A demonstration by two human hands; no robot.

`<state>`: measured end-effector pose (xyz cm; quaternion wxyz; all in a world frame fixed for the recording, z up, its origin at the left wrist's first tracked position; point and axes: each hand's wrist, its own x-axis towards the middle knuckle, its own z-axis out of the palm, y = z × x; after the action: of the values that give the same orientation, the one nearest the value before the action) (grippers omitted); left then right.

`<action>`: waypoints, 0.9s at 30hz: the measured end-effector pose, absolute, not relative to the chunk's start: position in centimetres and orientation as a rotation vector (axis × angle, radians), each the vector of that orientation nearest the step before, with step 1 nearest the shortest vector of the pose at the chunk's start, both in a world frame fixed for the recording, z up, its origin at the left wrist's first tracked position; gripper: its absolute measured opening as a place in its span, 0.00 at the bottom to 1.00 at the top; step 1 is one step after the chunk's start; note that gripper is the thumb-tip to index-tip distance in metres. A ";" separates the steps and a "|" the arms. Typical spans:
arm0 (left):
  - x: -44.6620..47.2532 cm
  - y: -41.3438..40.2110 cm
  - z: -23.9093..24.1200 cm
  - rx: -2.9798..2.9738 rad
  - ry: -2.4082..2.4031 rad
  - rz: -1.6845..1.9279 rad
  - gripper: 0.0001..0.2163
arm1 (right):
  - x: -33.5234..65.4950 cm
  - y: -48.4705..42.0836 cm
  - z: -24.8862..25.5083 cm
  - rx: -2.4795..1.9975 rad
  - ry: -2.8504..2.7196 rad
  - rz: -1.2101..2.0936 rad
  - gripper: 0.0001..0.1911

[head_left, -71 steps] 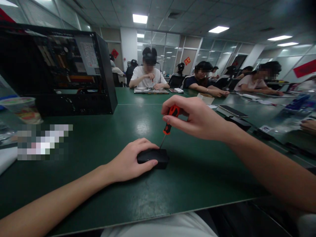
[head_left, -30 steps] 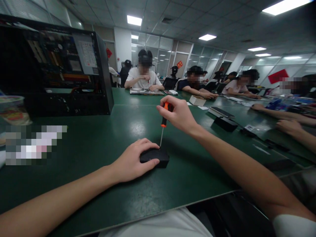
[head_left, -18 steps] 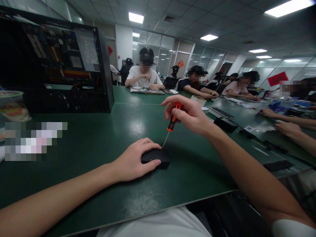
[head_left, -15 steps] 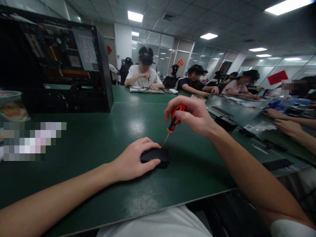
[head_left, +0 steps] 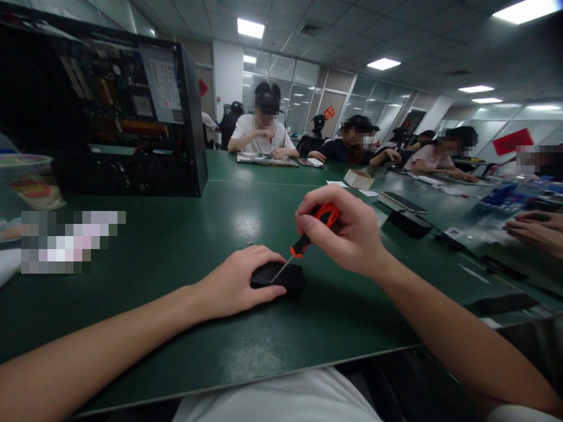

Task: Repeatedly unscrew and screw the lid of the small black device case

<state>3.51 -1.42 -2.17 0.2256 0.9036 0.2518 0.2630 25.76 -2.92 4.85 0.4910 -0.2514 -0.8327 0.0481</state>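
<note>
A small black box-shaped device (head_left: 295, 279) lies on the green table (head_left: 246, 351) in front of me. Its left end is gripped by my left hand (head_left: 240, 280), fingers along the far side and thumb along the near side. Closed around the red and black handle of a screwdriver (head_left: 300, 245) is my right hand (head_left: 345, 228), just above and to the right of the device. The screwdriver slants down to the left, and its tip meets the top of the device near my left thumb. My left palm hides the device's left end.
An open black computer case (head_left: 193, 129) stands at the back left, with a plastic cup (head_left: 33, 181) beside it. To the right lie another black box (head_left: 407, 224), a small carton (head_left: 358, 178) and cables. Across the table a person (head_left: 264, 132) works; a co-worker's hands (head_left: 539, 231) are at far right.
My right hand has lowered and tilted the screwdriver flatter. Its tip has moved from the device's far edge to a spot nearer me and further left. My left hand keeps its hold.
</note>
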 end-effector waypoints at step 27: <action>3.4 -1.7 -2.6 2.494 0.621 0.846 0.15 | 26.5 -3.3 6.0 -0.401 -2.202 0.110 0.14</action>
<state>3.35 -1.73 -2.64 0.2161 0.8999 0.2241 0.3053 26.51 -3.34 5.97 0.4351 -0.1612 -0.8847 0.0444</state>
